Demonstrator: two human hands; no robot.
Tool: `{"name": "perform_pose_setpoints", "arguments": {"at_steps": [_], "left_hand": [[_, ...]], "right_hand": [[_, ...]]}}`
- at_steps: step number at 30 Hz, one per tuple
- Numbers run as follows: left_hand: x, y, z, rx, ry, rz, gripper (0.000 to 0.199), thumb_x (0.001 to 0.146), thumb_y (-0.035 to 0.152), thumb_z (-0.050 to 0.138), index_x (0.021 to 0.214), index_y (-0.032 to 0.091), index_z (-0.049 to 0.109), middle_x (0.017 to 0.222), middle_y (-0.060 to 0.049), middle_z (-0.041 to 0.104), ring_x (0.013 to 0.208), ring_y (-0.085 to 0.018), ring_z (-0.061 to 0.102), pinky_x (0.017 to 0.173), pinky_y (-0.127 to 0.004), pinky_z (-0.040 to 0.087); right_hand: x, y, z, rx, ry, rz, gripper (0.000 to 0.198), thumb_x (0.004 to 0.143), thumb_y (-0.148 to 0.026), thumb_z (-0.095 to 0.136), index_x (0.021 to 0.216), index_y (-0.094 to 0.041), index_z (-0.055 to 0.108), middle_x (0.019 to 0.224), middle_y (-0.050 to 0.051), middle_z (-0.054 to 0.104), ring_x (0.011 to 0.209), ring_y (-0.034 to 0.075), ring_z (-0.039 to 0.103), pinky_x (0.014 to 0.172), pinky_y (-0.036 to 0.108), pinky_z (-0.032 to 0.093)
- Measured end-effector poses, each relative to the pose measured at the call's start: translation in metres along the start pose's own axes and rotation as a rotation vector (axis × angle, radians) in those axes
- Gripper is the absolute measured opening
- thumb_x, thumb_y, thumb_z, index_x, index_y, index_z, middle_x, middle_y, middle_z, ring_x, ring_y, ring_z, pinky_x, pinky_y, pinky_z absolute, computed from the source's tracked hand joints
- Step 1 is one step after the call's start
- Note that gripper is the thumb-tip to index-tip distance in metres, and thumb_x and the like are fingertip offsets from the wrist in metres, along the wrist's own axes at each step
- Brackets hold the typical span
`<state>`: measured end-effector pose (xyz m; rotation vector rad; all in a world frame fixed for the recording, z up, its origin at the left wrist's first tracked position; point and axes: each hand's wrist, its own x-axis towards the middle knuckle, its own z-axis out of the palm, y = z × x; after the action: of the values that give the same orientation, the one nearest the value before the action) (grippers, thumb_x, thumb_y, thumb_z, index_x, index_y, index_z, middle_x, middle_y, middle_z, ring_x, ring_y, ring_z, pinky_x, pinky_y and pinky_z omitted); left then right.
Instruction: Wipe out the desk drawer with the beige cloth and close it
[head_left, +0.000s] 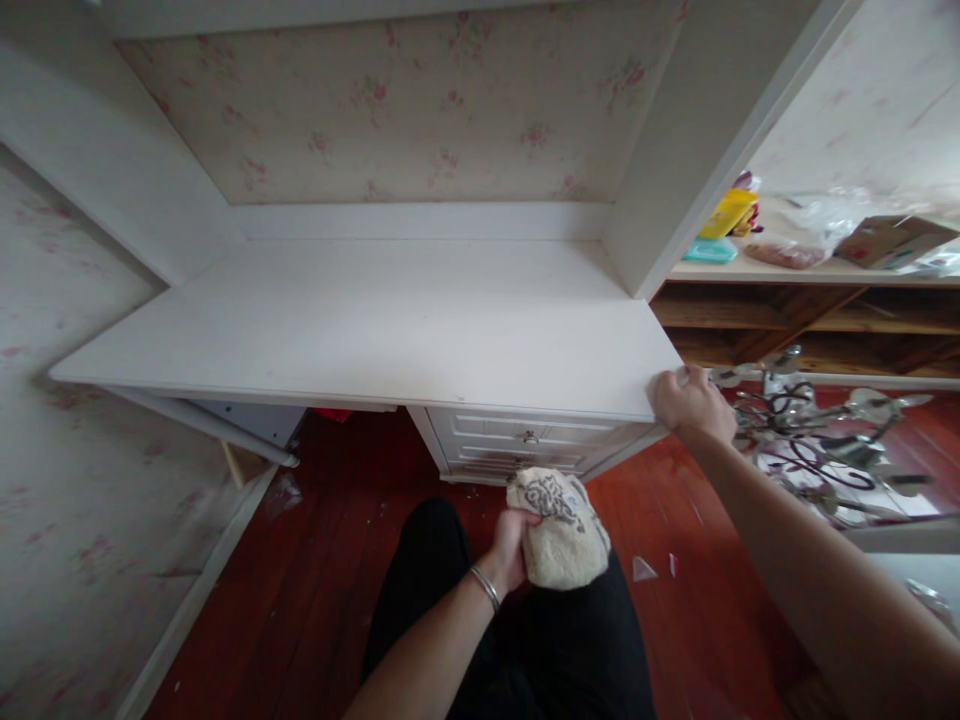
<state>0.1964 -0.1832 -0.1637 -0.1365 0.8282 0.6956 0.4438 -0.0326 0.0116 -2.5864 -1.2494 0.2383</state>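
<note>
My left hand point(508, 548), with a bracelet on the wrist, grips a bunched cream cloth point(561, 530) with a dark pattern, held low in front of my dark trousers. My right hand point(690, 400) rests on the front right corner of a white desk point(375, 320), fingers curled over its edge. The desk top is bare. Below it on the right sits a drawer unit point(525, 440) with small metal knobs.
A white partition point(690, 130) rises at the desk's right end. Beyond it a wooden shelf point(810, 300) carries a yellow box, a bag and a cardboard box. A metal chandelier point(817, 440) lies on the red floor at right. Floral wallpaper covers the walls.
</note>
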Motion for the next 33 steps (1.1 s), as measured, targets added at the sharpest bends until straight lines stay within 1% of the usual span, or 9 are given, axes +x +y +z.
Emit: {"name": "perform_pose_setpoints", "arguments": {"at_steps": [2,5,11,15,20,24,27,30,33], "left_hand": [[-0.005,-0.005,0.012,-0.022,0.003,0.01,0.034,0.064,0.026,0.059,0.095,0.012,0.066,0.101,-0.016,0.069,0.095,-0.032,0.067,0.086,-0.043,0.053],[-0.019,0.008,0.021,-0.115,0.051,0.166,0.028,0.072,0.025,0.057,0.093,0.011,0.066,0.101,-0.016,0.069,0.094,-0.029,0.068,0.085,-0.039,0.054],[-0.06,0.099,0.015,-0.276,0.209,0.61,0.026,0.078,0.006,0.054,0.103,0.011,0.062,0.094,-0.009,0.07,0.083,-0.017,0.07,0.08,-0.03,0.056],[-0.112,0.151,0.021,-0.283,0.216,0.835,0.024,0.083,0.007,0.052,0.104,0.012,0.064,0.097,-0.007,0.071,0.087,-0.015,0.069,0.081,-0.027,0.057],[-0.19,0.159,0.05,-0.132,0.23,1.182,0.032,0.082,0.012,0.057,0.112,0.02,0.064,0.11,-0.004,0.069,0.105,-0.018,0.065,0.094,-0.032,0.053],[-0.213,0.168,0.072,0.187,0.424,1.763,0.046,0.079,0.016,0.064,0.123,0.028,0.057,0.124,0.0,0.062,0.117,-0.019,0.058,0.104,-0.039,0.045],[-0.201,0.195,0.085,0.668,0.644,2.037,0.041,0.081,0.018,0.063,0.121,0.025,0.06,0.125,-0.002,0.062,0.118,-0.019,0.056,0.106,-0.039,0.043],[-0.176,0.227,0.095,1.356,0.605,2.061,0.036,0.085,0.012,0.049,0.116,0.022,0.064,0.123,-0.005,0.064,0.119,-0.019,0.055,0.108,-0.037,0.04],[-0.147,0.249,0.1,1.962,0.529,1.804,0.043,0.081,0.007,0.046,0.116,0.023,0.066,0.126,-0.005,0.063,0.122,-0.019,0.053,0.109,-0.039,0.036]], "right_hand": [[0.0,0.0,0.0,-0.002,0.0,-0.004,0.058,0.091,-0.048,0.027,0.137,-0.016,0.043,0.131,0.023,0.054,0.118,0.044,0.053,0.094,0.056,0.044],[0.0,0.0,0.0,-0.002,0.002,-0.012,0.06,0.091,-0.049,0.026,0.138,-0.015,0.042,0.132,0.023,0.054,0.118,0.044,0.053,0.094,0.056,0.044],[0.0,0.0,-0.001,0.004,-0.008,-0.005,0.06,0.091,-0.049,0.026,0.139,-0.015,0.042,0.133,0.023,0.053,0.119,0.044,0.053,0.096,0.054,0.044],[-0.002,-0.001,-0.003,0.013,-0.018,-0.01,0.06,0.091,-0.049,0.026,0.137,-0.014,0.044,0.132,0.024,0.053,0.119,0.044,0.053,0.098,0.053,0.043],[-0.003,-0.001,-0.004,0.027,-0.035,-0.008,0.061,0.091,-0.05,0.025,0.138,-0.014,0.043,0.134,0.025,0.052,0.121,0.044,0.051,0.097,0.055,0.044],[-0.004,-0.001,-0.005,0.036,-0.045,-0.01,0.063,0.091,-0.051,0.025,0.138,-0.013,0.042,0.135,0.025,0.051,0.121,0.045,0.051,0.096,0.056,0.044],[-0.004,-0.001,-0.007,0.03,-0.06,-0.013,0.063,0.091,-0.05,0.024,0.139,-0.014,0.041,0.135,0.025,0.05,0.122,0.045,0.05,0.096,0.056,0.044],[-0.003,-0.001,-0.007,0.028,-0.072,-0.008,0.064,0.091,-0.052,0.023,0.141,-0.014,0.04,0.136,0.025,0.05,0.122,0.044,0.05,0.095,0.056,0.044],[-0.003,-0.002,-0.008,0.028,-0.075,0.008,0.065,0.091,-0.054,0.023,0.141,-0.016,0.039,0.136,0.024,0.049,0.122,0.044,0.051,0.095,0.055,0.044]]}}
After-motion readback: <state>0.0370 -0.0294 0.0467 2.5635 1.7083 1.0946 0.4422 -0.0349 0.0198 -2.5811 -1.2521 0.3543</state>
